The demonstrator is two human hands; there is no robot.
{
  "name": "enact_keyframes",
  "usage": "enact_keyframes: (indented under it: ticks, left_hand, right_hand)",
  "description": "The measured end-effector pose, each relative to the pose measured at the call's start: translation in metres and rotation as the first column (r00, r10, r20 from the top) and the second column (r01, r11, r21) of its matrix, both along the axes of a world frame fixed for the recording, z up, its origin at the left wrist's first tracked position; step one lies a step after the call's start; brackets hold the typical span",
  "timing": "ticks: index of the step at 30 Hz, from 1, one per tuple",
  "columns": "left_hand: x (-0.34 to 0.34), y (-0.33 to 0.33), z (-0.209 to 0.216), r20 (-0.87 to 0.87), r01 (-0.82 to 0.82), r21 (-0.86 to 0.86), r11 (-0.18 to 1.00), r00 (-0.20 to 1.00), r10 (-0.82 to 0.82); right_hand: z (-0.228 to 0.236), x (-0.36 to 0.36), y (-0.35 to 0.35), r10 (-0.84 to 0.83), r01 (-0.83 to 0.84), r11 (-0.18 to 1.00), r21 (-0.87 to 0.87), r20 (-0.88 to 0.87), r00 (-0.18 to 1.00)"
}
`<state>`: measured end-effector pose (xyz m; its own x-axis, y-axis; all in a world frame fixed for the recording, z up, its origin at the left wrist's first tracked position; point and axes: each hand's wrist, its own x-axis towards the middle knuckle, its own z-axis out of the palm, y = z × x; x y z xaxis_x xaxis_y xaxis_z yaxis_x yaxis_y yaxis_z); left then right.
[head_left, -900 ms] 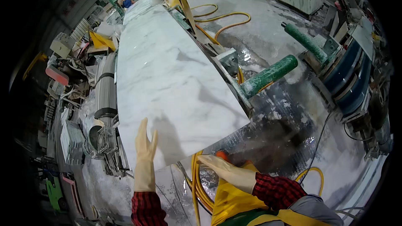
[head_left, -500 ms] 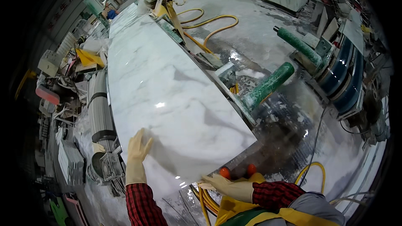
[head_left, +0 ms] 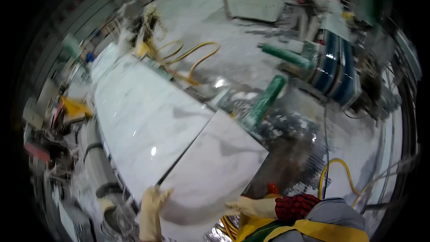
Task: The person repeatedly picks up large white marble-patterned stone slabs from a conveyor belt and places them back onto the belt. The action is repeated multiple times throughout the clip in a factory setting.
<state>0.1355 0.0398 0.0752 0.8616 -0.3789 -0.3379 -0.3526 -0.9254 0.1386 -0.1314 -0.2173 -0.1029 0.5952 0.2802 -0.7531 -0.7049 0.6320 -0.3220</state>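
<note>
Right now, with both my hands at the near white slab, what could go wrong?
Your left hand is close to the dark gap between the near slab and the far slab; fingers might get pinched if the pieces close up.
The dark, shiny floor looks wet, so your footing could slip.
The yellow hose looping on the floor to your right might trip you if you step that way.

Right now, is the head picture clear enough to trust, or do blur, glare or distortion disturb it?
Head view: motion-like blur softens most of it, including the left hand and right hand; head view: small glare spots on the farther white slab, another on the wet floor; head view: fisheye distortion bends edges near the black rim, so details there are hard to read.
</note>
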Motion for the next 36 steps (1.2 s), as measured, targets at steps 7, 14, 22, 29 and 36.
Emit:
enact_keyframes:
  ticks: [7, 14, 22, 29, 36]
  left_hand:
    - [-0.063, -0.017, 0.035, 0.025, -0.055, -0.12, 0.991, 0.998, 0.058]
    - [-0.057, -0.113, 0.037, -0.29, -0.299, -0.558, 0.774, 0.944, 0.156]
    - [-0.091, -0.414, 0.009, -0.015, 0.027, -0.694, 0.72, 0.999, -0.052]
    - [-0.188, -0.635, -0.045, -0.274, -0.117, -0.737, 0.665, 0.952, -0.137]
    - [-0.218, -0.707, -0.092, -0.449, -0.009, -0.434, 0.901, 0.869, -0.207]
  right_hand:
    - [-0.013, -0.046, -0.033, -0.095, 0.103, 0.976, 0.191, -0.05, 0.994]
    - [0.004, -0.05, -0.149, -0.096, 0.182, 0.92, -0.347, 0.249, 0.964]
    - [0.076, -0.089, -0.42, -0.411, 0.715, 0.442, -0.542, 0.587, 0.698]
    - [0.115, -0.175, -0.6, -0.694, 0.767, 0.204, -0.609, 0.463, 0.552]
    - [0.051, -0.243, -0.642, -0.797, 0.644, 0.14, -0.752, 0.3, 0.524]
